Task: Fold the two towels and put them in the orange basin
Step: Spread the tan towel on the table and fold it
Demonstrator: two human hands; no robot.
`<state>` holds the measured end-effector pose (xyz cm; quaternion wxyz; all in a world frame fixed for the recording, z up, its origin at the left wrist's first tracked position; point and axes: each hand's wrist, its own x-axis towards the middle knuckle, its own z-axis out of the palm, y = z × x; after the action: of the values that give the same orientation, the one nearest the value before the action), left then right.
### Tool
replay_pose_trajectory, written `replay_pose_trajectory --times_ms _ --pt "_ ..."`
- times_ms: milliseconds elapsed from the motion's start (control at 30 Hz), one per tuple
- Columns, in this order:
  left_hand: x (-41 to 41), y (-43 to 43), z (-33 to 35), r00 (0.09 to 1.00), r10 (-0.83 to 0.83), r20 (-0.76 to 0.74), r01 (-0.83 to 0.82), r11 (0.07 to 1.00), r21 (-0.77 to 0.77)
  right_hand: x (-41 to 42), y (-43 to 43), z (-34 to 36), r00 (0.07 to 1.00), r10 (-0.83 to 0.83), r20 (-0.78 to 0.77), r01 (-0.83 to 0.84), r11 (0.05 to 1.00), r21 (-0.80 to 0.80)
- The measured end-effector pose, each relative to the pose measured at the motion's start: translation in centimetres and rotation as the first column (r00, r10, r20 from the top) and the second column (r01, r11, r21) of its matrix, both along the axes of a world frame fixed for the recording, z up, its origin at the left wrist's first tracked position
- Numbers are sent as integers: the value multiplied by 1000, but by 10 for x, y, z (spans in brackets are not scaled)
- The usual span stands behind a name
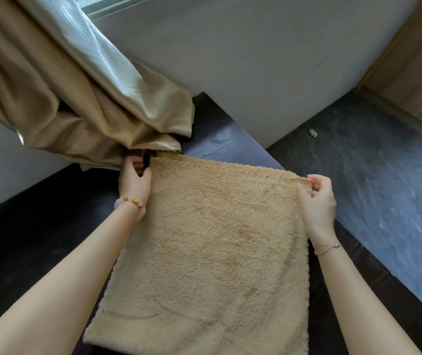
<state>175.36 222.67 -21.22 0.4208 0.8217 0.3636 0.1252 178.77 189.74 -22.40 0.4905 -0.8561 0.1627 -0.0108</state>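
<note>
A fluffy tan towel [209, 252] lies spread flat on a dark tabletop [38, 226], its scalloped far edge pointing away from me. My left hand [134, 179] pinches the towel's far left corner. My right hand [317, 198] pinches the far right corner between thumb and fingers. Only this one towel shows. The orange basin is out of view.
A gold curtain [76, 98] hangs down at the left and bunches on the table right behind my left hand. A white wall [268, 73] stands behind the table. To the right lies dark grey floor [373, 162] with a small white object [313, 133] on it.
</note>
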Motion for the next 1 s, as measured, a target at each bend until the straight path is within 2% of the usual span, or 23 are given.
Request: replay_pose_trajectory --times_ms 67,133,200,267,367,433,500,567,667,1000 --pt "-21 3 2 997 -70 -19 72 989 132 -16 3 3 994 86 63 -74 982 -177" --pt "-51 4 0 976 -211 -45 215 941 262 -40 8 8 981 145 129 -93 934 -345" --pt "-89 -3 -4 922 -380 -74 379 849 367 -72 17 13 954 229 193 -125 890 -438" --pt "-131 -13 -12 836 -529 -144 536 736 413 -110 31 18 925 331 186 -216 861 -460" --pt "-186 -20 -31 704 -637 -314 706 585 399 -165 56 13 876 483 2 -413 751 -516" --pt "-209 -19 -40 671 -618 -410 741 531 411 -191 66 6 838 521 -162 -515 656 -552" --pt "-226 -18 -39 653 -574 -495 758 491 430 -210 69 -3 808 528 -261 -567 577 -587" --pt "-238 -16 -38 640 -539 -547 768 477 428 -220 70 -11 773 554 -309 -609 513 -605" --pt "-260 -13 -38 642 -504 -578 764 491 419 -232 71 -13 735 600 -316 -646 476 -597" --pt "-377 -8 -41 755 -305 -580 606 663 441 -283 103 -4 540 735 -410 -788 271 -552"
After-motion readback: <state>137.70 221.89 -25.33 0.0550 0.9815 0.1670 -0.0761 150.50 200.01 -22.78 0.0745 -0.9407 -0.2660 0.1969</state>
